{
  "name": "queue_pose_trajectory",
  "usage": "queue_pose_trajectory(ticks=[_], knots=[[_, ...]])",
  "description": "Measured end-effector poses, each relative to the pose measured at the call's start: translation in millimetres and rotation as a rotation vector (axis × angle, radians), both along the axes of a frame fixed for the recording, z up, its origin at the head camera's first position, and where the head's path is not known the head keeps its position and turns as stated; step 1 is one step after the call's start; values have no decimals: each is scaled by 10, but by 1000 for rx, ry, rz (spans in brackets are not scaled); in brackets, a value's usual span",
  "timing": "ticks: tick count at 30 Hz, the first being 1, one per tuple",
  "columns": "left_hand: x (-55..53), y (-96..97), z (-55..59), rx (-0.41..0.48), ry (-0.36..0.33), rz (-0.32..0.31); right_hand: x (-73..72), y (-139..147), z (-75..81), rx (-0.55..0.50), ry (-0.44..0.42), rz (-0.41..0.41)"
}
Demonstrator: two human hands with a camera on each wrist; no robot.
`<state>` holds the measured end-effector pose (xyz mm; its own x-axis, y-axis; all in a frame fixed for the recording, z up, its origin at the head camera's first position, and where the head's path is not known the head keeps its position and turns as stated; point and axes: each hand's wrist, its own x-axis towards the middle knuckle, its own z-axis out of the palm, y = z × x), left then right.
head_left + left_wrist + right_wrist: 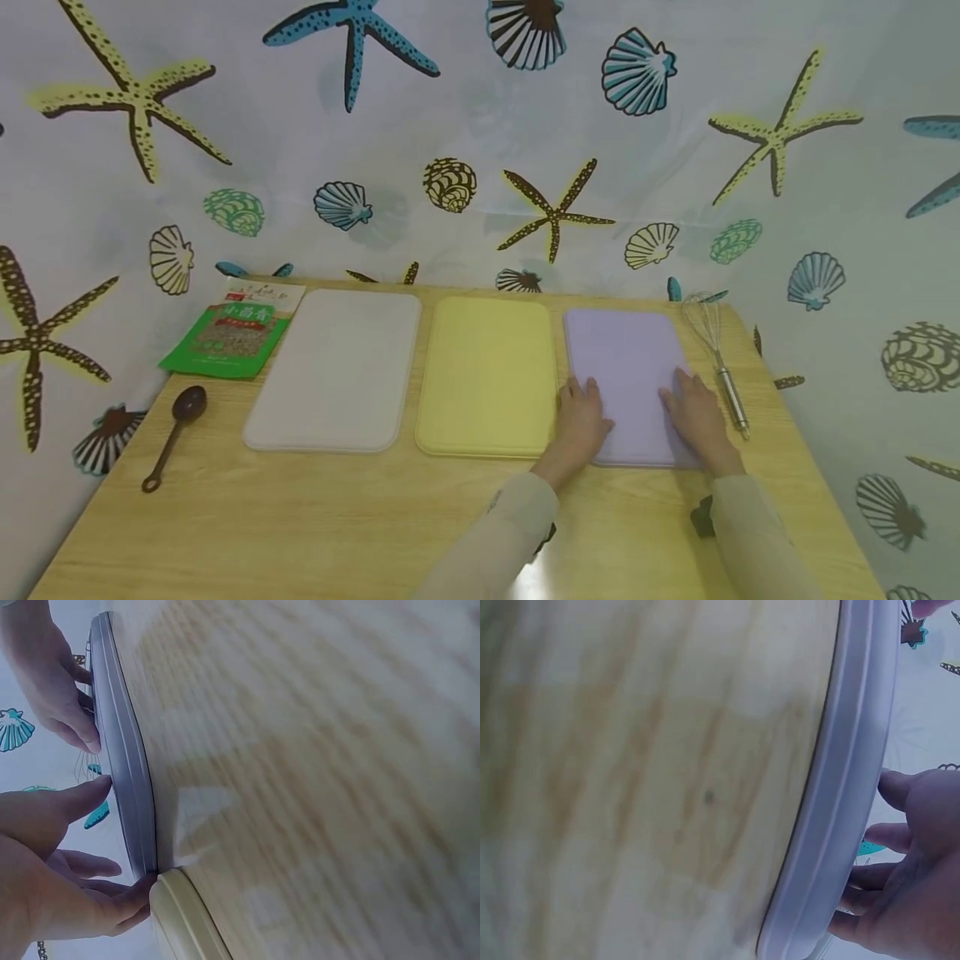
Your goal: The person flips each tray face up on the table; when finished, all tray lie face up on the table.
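Note:
A purple rectangular tray lies flat on the table, at the right end of a row of three. My left hand touches its left side: in the left wrist view the thumb meets the near edge and the other fingers reach the corner beside the yellow tray. On the opposite side my right hand rests, thumb over the top and fingers along the right edge. The right wrist view shows that hand with slightly bent fingers against the purple rim.
Left of the yellow tray lies a white tray. A green seasoning packet and a dark brown spoon are at the table's left. A whisk lies just right of my right hand. Patterned cloth hangs behind the table.

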<state>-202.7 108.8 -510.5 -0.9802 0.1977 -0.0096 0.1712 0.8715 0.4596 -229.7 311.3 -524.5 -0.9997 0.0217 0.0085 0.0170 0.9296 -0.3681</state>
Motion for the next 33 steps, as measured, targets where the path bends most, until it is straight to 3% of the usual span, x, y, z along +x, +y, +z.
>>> queue_pose_trajectory(ticks=[4, 7, 9, 14, 19, 22, 27, 33], knots=[[-8, 46, 39, -101, 15, -48, 2, 85, 33, -13, 37, 2], [9, 85, 51, -146, 13, -75, 5, 183, 62, -85, 17, -8], [24, 102, 38, -161, 8, -79, 13, 230, 111, -169, -44, -34], [22, 104, -11, -106, -18, -68, 39, 303, 308, -422, -167, -175], [-38, 69, -49, -63, -15, -71, 34, 372, 504, -588, -182, -263], [-60, 39, -47, -56, -20, -72, 2, 389, 624, -609, -186, -263], [-96, 0, -76, -6, -71, -71, -52, 464, 786, -546, -208, -207], [-148, -60, -154, 48, -108, -51, -76, 554, 865, -586, -236, -149]])
